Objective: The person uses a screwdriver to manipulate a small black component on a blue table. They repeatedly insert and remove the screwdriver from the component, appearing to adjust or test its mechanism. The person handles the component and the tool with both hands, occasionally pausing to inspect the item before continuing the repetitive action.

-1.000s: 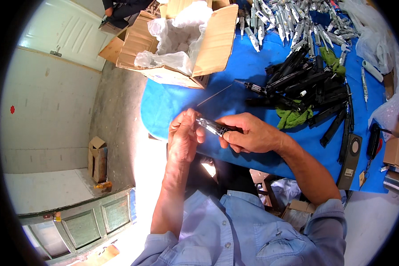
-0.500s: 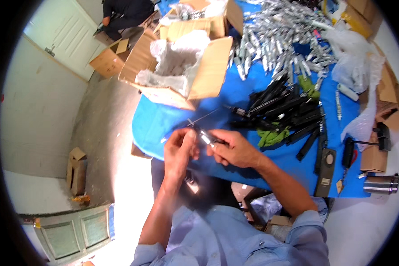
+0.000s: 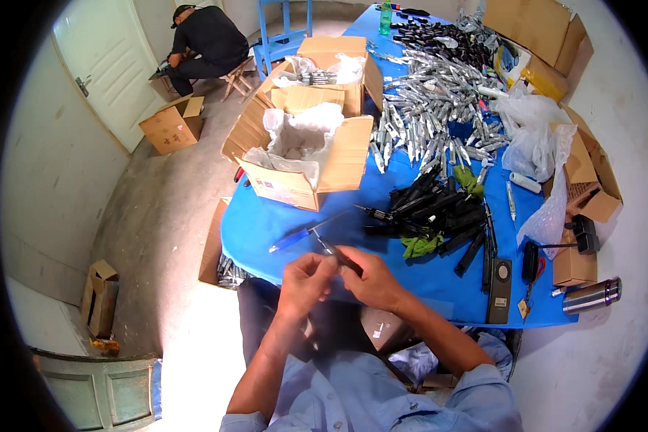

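My right hand (image 3: 373,279) is closed round a slim dark cylindrical tool (image 3: 348,263), whose narrow front end points away from me past my left fingertips. My left hand (image 3: 306,285) is beside it with fingers pinched together; whatever they hold, if anything, is hidden. On the blue cloth just beyond lies a screwdriver with a blue handle (image 3: 291,240) and a thin shaft. To the right of my hands is a heap of black tube-like pieces (image 3: 439,209) with green cloth (image 3: 423,245) among them.
Silver pen-shaped instruments (image 3: 439,108) cover the far table. An open carton (image 3: 284,189) lined with plastic stands at the left. A grey meter (image 3: 500,291), scissors (image 3: 531,277) and a steel flask (image 3: 590,296) lie at the right. A person (image 3: 207,43) sits near the door.
The view has tilted, showing more of the far room. My hands have drawn closer together, and the tool's shiny section is now mostly covered. The screwdriver's blue handle has come clearly into sight.
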A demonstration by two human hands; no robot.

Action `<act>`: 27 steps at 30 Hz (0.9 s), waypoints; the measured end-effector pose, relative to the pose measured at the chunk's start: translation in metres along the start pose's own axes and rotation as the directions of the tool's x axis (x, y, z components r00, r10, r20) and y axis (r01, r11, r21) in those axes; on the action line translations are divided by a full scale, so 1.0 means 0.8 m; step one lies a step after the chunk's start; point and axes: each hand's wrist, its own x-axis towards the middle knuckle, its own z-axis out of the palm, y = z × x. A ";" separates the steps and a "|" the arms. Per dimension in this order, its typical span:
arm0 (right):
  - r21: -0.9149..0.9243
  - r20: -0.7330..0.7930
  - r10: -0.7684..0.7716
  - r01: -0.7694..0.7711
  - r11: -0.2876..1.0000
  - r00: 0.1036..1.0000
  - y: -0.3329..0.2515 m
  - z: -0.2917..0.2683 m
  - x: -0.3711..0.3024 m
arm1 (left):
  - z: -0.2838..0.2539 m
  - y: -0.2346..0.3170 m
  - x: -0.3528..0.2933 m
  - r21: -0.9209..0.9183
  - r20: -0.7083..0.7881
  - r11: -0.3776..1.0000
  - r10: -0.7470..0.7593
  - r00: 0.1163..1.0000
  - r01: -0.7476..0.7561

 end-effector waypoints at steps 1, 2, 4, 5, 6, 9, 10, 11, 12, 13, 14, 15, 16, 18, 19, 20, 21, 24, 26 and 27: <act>0.009 0.010 0.030 -0.030 1.000 1.000 -0.002 0.002 -0.004 | -0.004 -0.002 -0.004 0.009 0.019 1.000 -0.012 1.000 0.011; 0.017 0.020 0.059 -0.060 0.998 0.998 -0.003 0.005 -0.008 | -0.008 0.000 -0.007 0.018 0.037 1.000 -0.023 0.999 0.022; -0.052 -0.113 -0.049 0.044 0.998 0.992 0.014 0.018 -0.016 | -0.009 0.009 -0.022 0.107 0.091 0.992 -0.082 0.992 0.072; -0.090 -0.176 -0.105 0.091 0.992 0.979 0.022 0.022 -0.018 | -0.005 0.011 -0.030 0.154 0.141 0.983 -0.124 0.982 0.102; -0.111 -0.214 -0.144 0.122 0.986 0.966 0.028 0.022 -0.020 | -0.001 0.011 -0.037 0.202 0.189 0.971 -0.167 0.968 0.128; 0.032 -0.250 -0.002 0.010 0.999 0.968 0.013 0.013 -0.024 | -0.004 0.002 -0.057 0.083 0.126 0.993 -0.096 0.987 0.086; 0.122 -0.242 0.035 -0.006 0.993 0.970 0.010 0.009 -0.029 | -0.004 -0.003 -0.066 0.032 0.097 0.996 -0.086 0.992 0.083; 0.210 -0.233 0.072 -0.022 0.977 0.970 0.008 0.005 -0.032 | -0.012 -0.004 -0.067 0.018 0.077 0.998 -0.069 0.995 0.068; 0.297 -0.223 0.107 -0.037 0.954 0.969 0.006 0.001 -0.037 | -0.020 -0.005 -0.071 -0.021 0.078 0.997 -0.079 0.994 0.081; 0.386 -0.186 0.172 -0.089 0.918 0.967 0.003 -0.002 -0.043 | -0.025 -0.005 -0.073 -0.024 0.055 0.997 -0.069 0.996 0.070; 0.421 -0.168 0.196 -0.109 0.900 0.966 0.003 -0.004 -0.048 | -0.030 -0.006 -0.076 -0.028 0.033 0.998 -0.058 0.998 0.059; 0.456 -0.150 0.219 -0.129 0.881 0.964 0.003 -0.005 -0.052 | -0.034 -0.012 -0.081 -0.049 0.010 0.998 -0.044 0.999 0.045; 0.489 -0.138 0.240 -0.145 0.860 0.961 0.003 -0.008 -0.056 | -0.038 -0.015 -0.082 -0.035 0.001 0.998 -0.058 0.998 0.058; 0.569 -0.132 0.285 -0.164 0.806 0.949 0.008 -0.009 -0.062 | -0.043 -0.020 -0.085 -0.008 -0.018 0.996 -0.085 0.996 0.085; 0.621 -0.139 0.293 -0.147 0.770 0.946 0.011 -0.006 -0.064 | -0.042 -0.024 -0.086 -0.013 -0.015 0.997 -0.074 0.997 0.074; 0.671 -0.146 0.300 -0.129 0.731 0.943 0.016 -0.005 -0.066 | -0.043 -0.025 -0.087 0.000 -0.010 0.997 -0.071 0.997 0.071; 0.684 -0.139 0.296 -0.124 0.719 0.945 0.024 -0.007 -0.070 | -0.043 -0.027 -0.087 0.013 -0.004 0.998 -0.067 0.998 0.067; 0.699 -0.151 0.323 -0.131 0.703 0.934 0.032 -0.009 -0.077 | -0.041 -0.027 -0.092 0.039 -0.006 0.997 -0.061 0.998 0.061; 0.587 -0.129 0.365 -0.225 0.778 0.922 0.033 -0.017 -0.085 | -0.037 -0.027 -0.090 0.033 0.018 0.998 -0.063 0.998 0.063; 0.521 -0.129 0.388 -0.270 0.810 0.913 0.031 -0.022 -0.088 | -0.046 -0.040 -0.088 0.056 0.008 0.996 -0.072 0.997 0.072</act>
